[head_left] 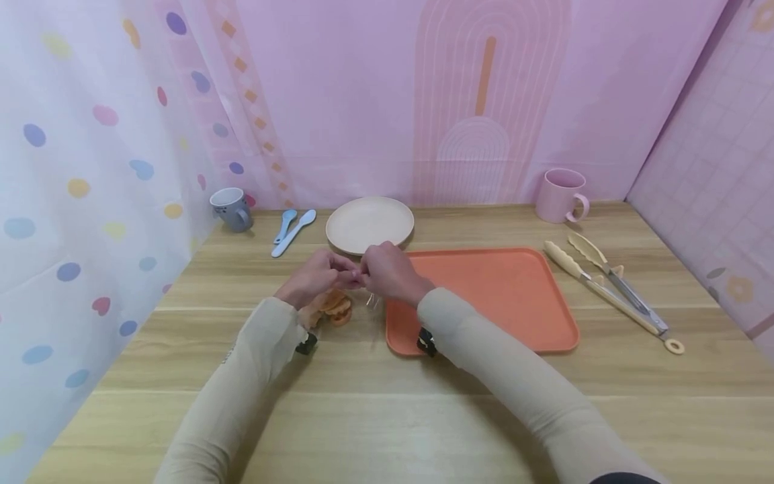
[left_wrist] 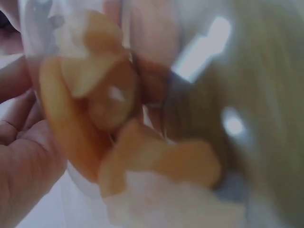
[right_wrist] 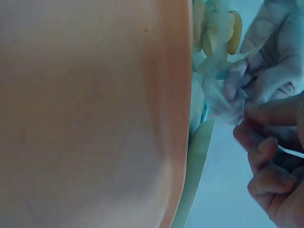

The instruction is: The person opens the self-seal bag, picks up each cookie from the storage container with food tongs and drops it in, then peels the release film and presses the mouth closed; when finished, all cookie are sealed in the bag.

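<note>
A clear plastic bag (right_wrist: pixel 221 102) with several orange-brown food-like pieces (head_left: pixel 335 307) inside hangs below my two hands, just left of the tray. My left hand (head_left: pixel 310 277) pinches the bag near its top, and my right hand (head_left: pixel 394 272) pinches it close beside. The fingertips of both hands nearly meet there. Through the shiny film in the left wrist view, the pieces (left_wrist: pixel 114 95) look rounded and wavy-edged, but blur hides their exact kind. Part of the bag is hidden by my hands in the head view.
An orange tray (head_left: pixel 496 296) lies under my right forearm. Behind my hands is a cream plate (head_left: pixel 370 225). Two blue spoons (head_left: pixel 294 232) and a grey cup (head_left: pixel 232 210) stand back left; a pink mug (head_left: pixel 561 195) and tongs (head_left: pixel 613 289) are right.
</note>
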### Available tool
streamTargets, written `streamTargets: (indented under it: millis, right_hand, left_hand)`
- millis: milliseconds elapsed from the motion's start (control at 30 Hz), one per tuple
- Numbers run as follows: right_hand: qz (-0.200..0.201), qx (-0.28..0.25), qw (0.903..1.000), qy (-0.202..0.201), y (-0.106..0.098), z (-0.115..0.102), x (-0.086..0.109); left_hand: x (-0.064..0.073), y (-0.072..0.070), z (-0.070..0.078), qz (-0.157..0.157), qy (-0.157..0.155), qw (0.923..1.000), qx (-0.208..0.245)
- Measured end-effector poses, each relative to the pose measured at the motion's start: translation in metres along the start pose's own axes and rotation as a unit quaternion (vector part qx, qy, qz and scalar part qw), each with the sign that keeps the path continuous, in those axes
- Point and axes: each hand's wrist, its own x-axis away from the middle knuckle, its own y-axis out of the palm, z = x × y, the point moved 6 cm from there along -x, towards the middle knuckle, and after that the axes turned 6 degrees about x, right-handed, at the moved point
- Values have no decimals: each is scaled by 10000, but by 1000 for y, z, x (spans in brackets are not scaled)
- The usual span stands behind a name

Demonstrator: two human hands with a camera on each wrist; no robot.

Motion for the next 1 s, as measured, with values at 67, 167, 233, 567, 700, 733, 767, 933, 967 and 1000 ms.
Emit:
streamTargets:
  millis: [67, 167, 233, 567, 700, 733, 767, 933, 967, 1000]
  right_hand:
    - [-77, 263, 9995, 165, 0, -2, -2]
    - [-209, 661, 9967, 421, 2, -5, -5]
    - [-251, 894, 9944, 501, 2, -7, -6]
    - [-102, -458, 9979, 456, 4, 5, -9]
    - [-289, -1641, 9844, 563, 8, 17, -8]
    - [-352, -1927, 9786, 634, 9, 19, -8]
    - [-404, -2193, 9721, 725, 11, 22, -8]
    - [-597, -3500, 9262, 1267, 15, 30, -7]
    - [-573, -3673, 9182, 1366, 15, 31, -6]
    - [-548, -3869, 9086, 1472, 15, 32, -4]
  left_hand:
    - [0, 1, 1, 45, -25, 9999, -88]
    - [1, 2, 2, 95, -71, 9998, -148]
    - [1, 3, 4, 106, -52, 9997, -204]
    - [5, 3, 3, -107, 169, 9997, 104]
    - [8, 1, 0, -163, 164, 9994, 257]
    - [8, 1, 0, -178, 144, 9992, 319]
    - [8, 1, -1, -187, 121, 9991, 359]
    - [9, 0, -1, -229, 53, 9984, 520]
    - [9, 0, -1, -223, 44, 9983, 529]
    - [9, 0, -1, -215, 43, 9983, 541]
